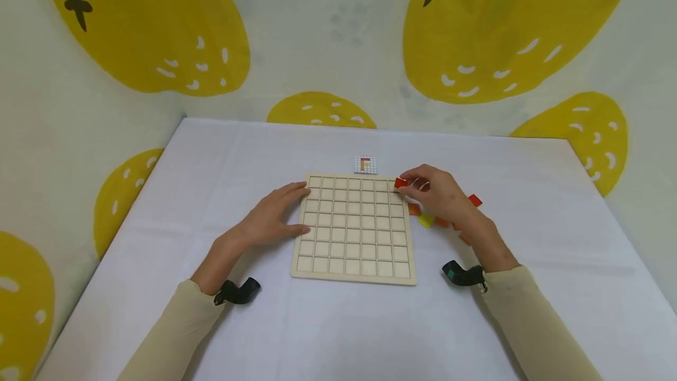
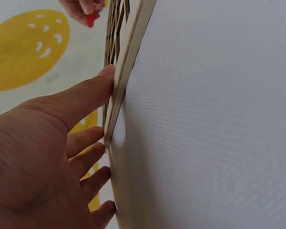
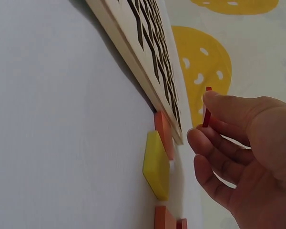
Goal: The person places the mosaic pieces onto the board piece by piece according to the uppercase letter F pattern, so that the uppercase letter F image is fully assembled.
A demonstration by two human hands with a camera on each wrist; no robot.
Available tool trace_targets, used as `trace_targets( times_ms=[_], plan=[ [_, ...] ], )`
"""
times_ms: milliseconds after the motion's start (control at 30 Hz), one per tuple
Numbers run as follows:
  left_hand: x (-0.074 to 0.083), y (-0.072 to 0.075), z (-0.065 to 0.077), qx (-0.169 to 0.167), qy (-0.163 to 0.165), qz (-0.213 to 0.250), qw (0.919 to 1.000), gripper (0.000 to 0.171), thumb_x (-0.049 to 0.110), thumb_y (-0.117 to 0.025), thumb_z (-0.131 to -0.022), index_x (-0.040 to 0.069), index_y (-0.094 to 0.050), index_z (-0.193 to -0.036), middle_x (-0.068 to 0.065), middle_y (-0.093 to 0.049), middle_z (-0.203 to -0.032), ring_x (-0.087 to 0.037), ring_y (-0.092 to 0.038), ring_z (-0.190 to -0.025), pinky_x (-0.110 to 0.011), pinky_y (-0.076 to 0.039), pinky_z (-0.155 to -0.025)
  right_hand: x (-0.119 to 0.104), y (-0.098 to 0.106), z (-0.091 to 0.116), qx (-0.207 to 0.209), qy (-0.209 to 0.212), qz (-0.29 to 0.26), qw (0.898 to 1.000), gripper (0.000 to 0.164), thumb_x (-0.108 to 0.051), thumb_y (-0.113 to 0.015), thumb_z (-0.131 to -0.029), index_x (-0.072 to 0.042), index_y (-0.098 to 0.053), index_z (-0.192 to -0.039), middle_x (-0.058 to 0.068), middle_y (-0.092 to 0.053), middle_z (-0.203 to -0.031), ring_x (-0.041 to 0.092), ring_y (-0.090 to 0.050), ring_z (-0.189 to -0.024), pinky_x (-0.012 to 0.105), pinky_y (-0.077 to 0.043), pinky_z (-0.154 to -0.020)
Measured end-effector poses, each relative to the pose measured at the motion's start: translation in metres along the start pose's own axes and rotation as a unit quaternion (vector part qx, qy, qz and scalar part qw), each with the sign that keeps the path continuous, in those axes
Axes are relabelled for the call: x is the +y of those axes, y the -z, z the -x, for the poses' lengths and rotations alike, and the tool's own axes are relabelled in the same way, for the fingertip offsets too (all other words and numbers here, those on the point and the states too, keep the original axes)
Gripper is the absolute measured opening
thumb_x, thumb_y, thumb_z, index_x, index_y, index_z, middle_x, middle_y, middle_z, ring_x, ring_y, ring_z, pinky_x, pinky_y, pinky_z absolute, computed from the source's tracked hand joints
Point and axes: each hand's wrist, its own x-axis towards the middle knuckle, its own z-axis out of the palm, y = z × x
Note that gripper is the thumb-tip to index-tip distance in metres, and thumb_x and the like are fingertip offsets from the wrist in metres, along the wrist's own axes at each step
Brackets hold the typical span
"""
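A pale wooden grid board [image 1: 353, 280] lies flat on the table, its square cells bare. At its left edge rests my left hand [image 1: 271, 214], fingers spread, with thumb and fingertips touching the frame; the left wrist view shows the thumb on the board's rim [image 2: 127, 64]. Over the board's far right corner, my right hand [image 1: 441, 193] pinches a thin red square tile [image 1: 401, 183] between thumb and fingers. In the right wrist view that red tile [image 3: 207, 107] is seen edge-on, held above the table.
Right of the board lie loose tiles: a yellow one [image 1: 425, 220], several orange ones such as this orange tile [image 1: 414, 209], and another red tile [image 1: 475, 200]. Behind the board's far edge lies a small printed pattern card [image 1: 365, 164]. A patterned cloth [image 1: 328, 46] hangs behind the table.
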Motion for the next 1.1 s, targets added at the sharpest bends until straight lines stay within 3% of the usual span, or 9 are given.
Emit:
trace_targets(
  times_ms=[500,767,1100],
  plan=[
    [0.0,0.002,-0.003,0.001,-0.002,0.006,1.0,0.084,0.036,-0.08,-0.091,0.009,-0.04,-0.16,-0.011,-0.031,-0.172,-0.037,-0.025,-0.161,-0.059,-0.025,-0.13,-0.012,-0.013,-0.006,-0.009,0.037,-0.018,0.999,0.029,-0.026,-0.077,-0.096,-0.014,-0.074,-0.123,0.006,-0.066,-0.117,0.026,-0.062,-0.104,0.038,-0.054,-0.092],
    [-0.001,0.002,-0.001,0.002,-0.001,0.008,1.0,0.083,0.036,-0.08,-0.092,0.009,-0.041,-0.16,-0.011,-0.032,-0.172,-0.037,-0.025,-0.161,-0.059,-0.024,-0.13,-0.022,-0.026,-0.01,-0.017,0.056,-0.013,0.998,0.032,-0.023,-0.079,-0.095,-0.009,-0.075,-0.123,0.009,-0.066,-0.113,0.026,-0.064,-0.101,0.037,-0.054,-0.089],
    [0.0,0.002,0.002,0.001,-0.007,0.009,0.9999,0.079,0.034,-0.08,-0.091,0.009,-0.045,-0.157,-0.013,-0.032,-0.171,-0.038,-0.024,-0.161,-0.061,-0.023,-0.13,-0.033,-0.04,-0.013,-0.016,0.065,-0.031,0.997,0.029,-0.024,-0.079,-0.094,-0.013,-0.077,-0.121,0.004,-0.069,-0.114,0.023,-0.064,-0.103,0.036,-0.054,-0.089]
  ],
)
